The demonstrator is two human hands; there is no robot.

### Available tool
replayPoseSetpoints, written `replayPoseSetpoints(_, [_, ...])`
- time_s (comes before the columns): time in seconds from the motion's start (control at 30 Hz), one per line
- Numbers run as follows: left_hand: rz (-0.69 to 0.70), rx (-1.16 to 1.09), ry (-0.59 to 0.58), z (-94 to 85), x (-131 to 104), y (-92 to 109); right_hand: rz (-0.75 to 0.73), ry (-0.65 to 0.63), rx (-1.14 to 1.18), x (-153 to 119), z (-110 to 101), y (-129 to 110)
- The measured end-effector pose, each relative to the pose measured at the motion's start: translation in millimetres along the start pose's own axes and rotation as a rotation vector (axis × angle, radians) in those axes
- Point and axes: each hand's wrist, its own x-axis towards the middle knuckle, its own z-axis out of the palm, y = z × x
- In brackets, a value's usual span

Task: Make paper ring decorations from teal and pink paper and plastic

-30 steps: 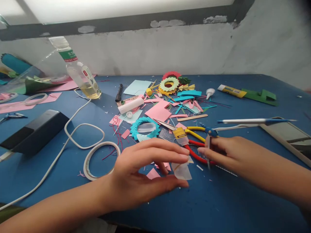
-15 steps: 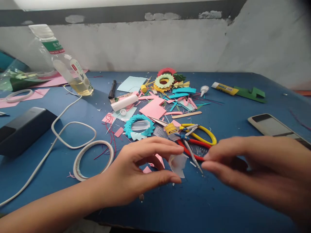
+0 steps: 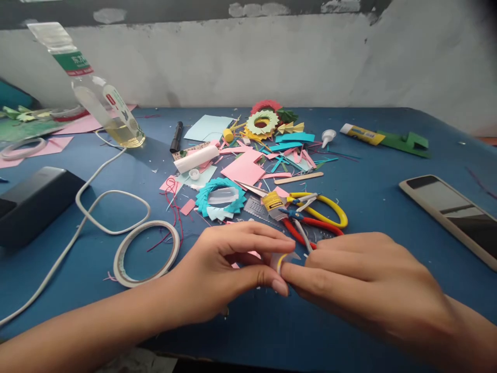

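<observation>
My left hand (image 3: 229,269) pinches a small, curved, translucent piece (image 3: 280,259) between thumb and fingers, above the front part of the blue table (image 3: 248,336). A yellow strip shows on the piece. Against its right side rests the index fingertip of my right hand (image 3: 373,285); the other fingers are curled, and whether they grip anything is hidden. Just beyond the hands lie pliers with red handles (image 3: 297,233), yellow-handled scissors (image 3: 334,207) and a small yellow-labelled bottle (image 3: 274,202). A ring of folded blue paper (image 3: 204,199) is behind my left hand.
A tape roll (image 3: 119,259), white cable (image 3: 79,228), black box (image 3: 42,202) and tilted bottle (image 3: 116,119) stand left. Paper scraps (image 3: 243,168) and folded paper rings (image 3: 262,122) fill the back middle. A phone (image 3: 454,215) and glue stick (image 3: 363,133) lie right.
My right hand has moved left and turned, and its index finger now meets the translucent piece. The left hand keeps its hold. The view has shifted slightly.
</observation>
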Motion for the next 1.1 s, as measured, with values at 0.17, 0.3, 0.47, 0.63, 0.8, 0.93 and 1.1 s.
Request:
replayPoseSetpoints(0.17, [-0.032,-0.042,0.04,2.4,0.9,2.6,-0.041,0.031,0.08,-0.4,6.0,2.7])
replayPoseSetpoints(0.3, [-0.045,-0.041,0.014,2.0,0.3,4.3,-0.069,0.063,0.103,0.1,8.5,2.1])
replayPoseSetpoints(0.47, [-0.022,-0.018,-0.065,-1.3,-2.8,4.8,-0.035,0.075,0.142,1.5,5.9,-0.7])
replayPoseSetpoints(0.63, [0.04,0.061,-0.093,-5.8,-4.5,7.5,0.035,0.044,0.153,-2.5,-5.7,-3.6])
replayPoseSetpoints(0.8, [-0.044,-0.022,-0.113,-4.9,-3.5,12.0,0.067,0.087,0.006,-3.1,-10.1,-5.6])
replayPoseSetpoints(0.93, [-0.122,-0.252,-0.111,-2.5,-0.6,9.3,0.085,0.143,-0.033,3.4,-7.5,-7.4])
replayPoseSetpoints(1.1, [-0.198,-0.239,-0.068,-5.7,1.7,2.0,0.068,0.082,-0.095,4.5,-8.0,-8.3])
